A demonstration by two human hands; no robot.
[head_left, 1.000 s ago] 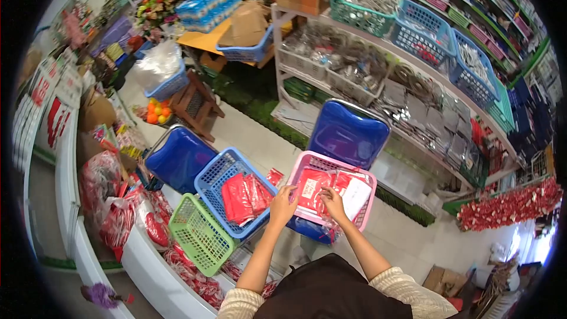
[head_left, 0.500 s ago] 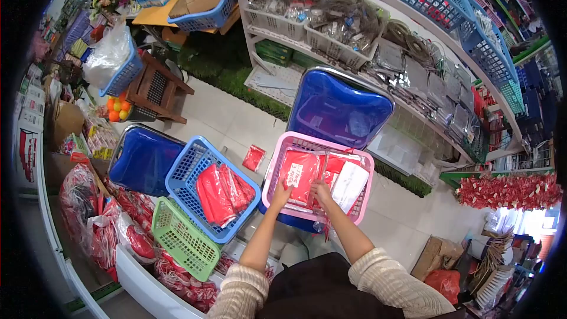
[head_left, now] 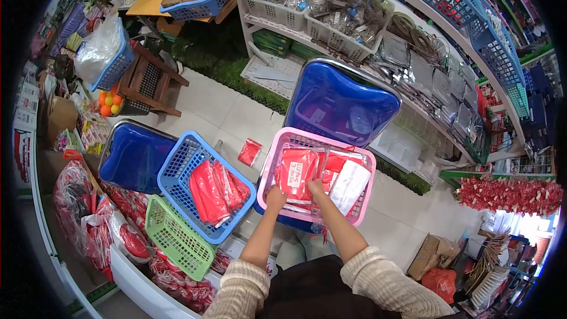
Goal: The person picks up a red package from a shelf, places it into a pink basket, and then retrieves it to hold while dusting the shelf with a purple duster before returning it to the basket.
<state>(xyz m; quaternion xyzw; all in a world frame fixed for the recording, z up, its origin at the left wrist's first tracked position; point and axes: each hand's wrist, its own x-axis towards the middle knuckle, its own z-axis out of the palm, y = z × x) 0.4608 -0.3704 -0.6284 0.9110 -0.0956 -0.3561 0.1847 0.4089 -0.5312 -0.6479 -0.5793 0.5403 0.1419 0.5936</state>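
Note:
A pink basket (head_left: 273,162) stands on a blue-backed chair in front of me. Inside it lies a red plastic packet (head_left: 288,162) with a white handwritten label. My left hand (head_left: 276,197) is closed at the near left corner of this packet, close to the basket's rim. My right hand (head_left: 316,189) is closed at the packet's near right edge. The fingertips of both hands are partly hidden. Beside the packet, further red packets and a white wrapped bundle (head_left: 351,183) lie in the basket.
To the left, a blue basket (head_left: 172,168) holds red packets; a green basket (head_left: 177,237) sits nearer me. A small red packet (head_left: 250,152) lies on the floor. The blue chair back (head_left: 336,100) rises behind the pink basket, before shelves with grey bins (head_left: 348,41).
My left hand has moved slightly left and down towards the rim, with its fingers more curled. The labelled packet shows its label more plainly. The view has shifted a little.

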